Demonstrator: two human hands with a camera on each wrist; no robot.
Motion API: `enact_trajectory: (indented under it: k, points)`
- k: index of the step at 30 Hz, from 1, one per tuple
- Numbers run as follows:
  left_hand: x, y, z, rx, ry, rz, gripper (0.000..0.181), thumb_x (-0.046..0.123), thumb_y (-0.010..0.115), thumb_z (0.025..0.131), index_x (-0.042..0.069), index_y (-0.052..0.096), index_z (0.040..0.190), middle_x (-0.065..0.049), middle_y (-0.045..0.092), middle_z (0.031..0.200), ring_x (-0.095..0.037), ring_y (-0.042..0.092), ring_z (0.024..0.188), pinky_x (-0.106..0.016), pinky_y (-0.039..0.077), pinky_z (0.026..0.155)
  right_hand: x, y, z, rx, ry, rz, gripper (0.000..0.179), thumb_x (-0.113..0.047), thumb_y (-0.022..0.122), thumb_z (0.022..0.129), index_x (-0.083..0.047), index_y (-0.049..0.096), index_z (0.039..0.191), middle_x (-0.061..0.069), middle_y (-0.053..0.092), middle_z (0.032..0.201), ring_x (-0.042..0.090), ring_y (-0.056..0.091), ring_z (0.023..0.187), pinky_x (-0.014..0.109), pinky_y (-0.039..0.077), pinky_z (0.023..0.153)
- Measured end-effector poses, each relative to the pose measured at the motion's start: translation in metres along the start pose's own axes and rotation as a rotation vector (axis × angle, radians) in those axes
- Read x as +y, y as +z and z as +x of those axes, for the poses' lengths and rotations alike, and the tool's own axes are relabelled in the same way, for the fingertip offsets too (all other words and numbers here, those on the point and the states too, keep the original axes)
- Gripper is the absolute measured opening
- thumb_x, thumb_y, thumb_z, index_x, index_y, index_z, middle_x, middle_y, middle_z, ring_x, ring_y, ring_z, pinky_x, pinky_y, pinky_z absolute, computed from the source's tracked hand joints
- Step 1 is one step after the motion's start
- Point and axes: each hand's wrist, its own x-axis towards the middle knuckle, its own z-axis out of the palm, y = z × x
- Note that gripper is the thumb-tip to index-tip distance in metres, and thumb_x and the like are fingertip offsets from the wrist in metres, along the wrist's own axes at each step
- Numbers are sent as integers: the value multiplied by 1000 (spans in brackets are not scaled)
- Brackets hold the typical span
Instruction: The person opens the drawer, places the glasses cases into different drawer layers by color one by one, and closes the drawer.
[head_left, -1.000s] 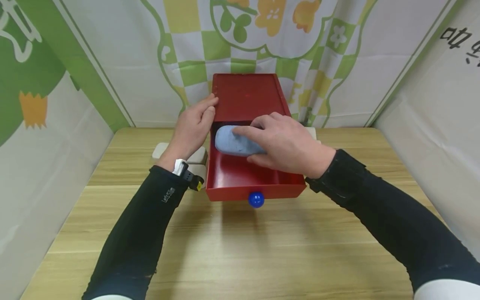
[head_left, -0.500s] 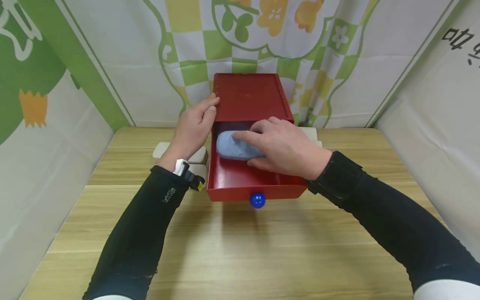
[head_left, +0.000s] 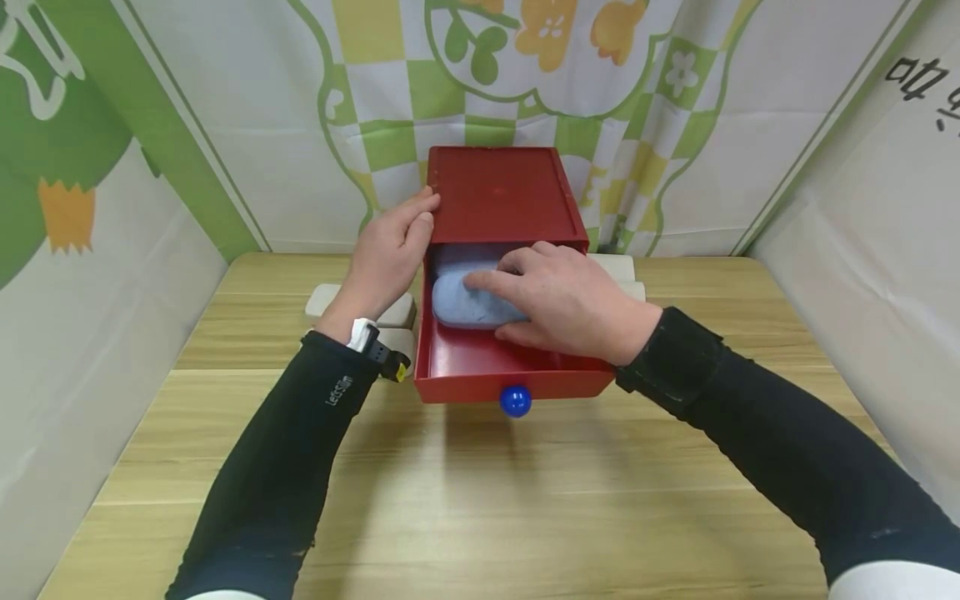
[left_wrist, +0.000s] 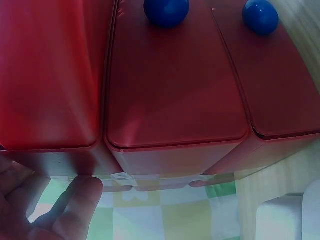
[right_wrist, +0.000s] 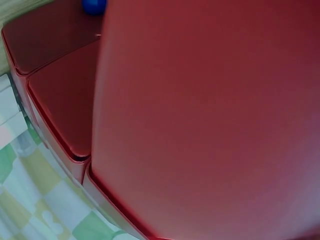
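Observation:
A red drawer cabinet (head_left: 498, 196) stands at the back of the table, its top drawer (head_left: 480, 357) pulled out by a blue ball knob (head_left: 515, 401). In that drawer my right hand (head_left: 577, 300) holds a light blue, rounded oblong case (head_left: 468, 302), thumb at the near side and forefinger over the top. Behind it shows more light blue surface, partly in the cabinet's shade; whether it is the same thing I cannot tell. My left hand (head_left: 386, 258) rests along the cabinet's left side, fingers fairly straight. The right wrist view shows only red drawer surfaces, no hand.
Two lower drawers with blue knobs (left_wrist: 261, 17) are closed in the left wrist view. Off-white blocks lie left of the cabinet (head_left: 393, 312) and on its right (head_left: 617, 267). A patterned curtain (head_left: 386, 100) hangs close behind, with white side panels.
My right hand has moved slightly toward the drawer's front with the blue case, uncovering another light blue surface behind it. My left hand stays at the cabinet's side.

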Motion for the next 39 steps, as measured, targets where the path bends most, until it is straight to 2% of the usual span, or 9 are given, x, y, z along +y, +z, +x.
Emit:
enact_trajectory:
  k: [16,39]
  points:
    - [0,1,0,-2,-7,-11,52,38,37,111,14,53,155,2,44,163,-11,38,152,-38,33,125,-3,5,-1,-34,-15,19,68,-43,84,86,-23,60,147,9,72,126,27,67,111,44,57,99]
    - [0,1,0,1,0,-10,52,37,37,111,13,52,155,2,44,164,-10,37,152,-37,33,125,-3,9,-4,-29,7,59,68,-41,84,87,-22,61,148,10,70,121,25,66,106,39,60,94]
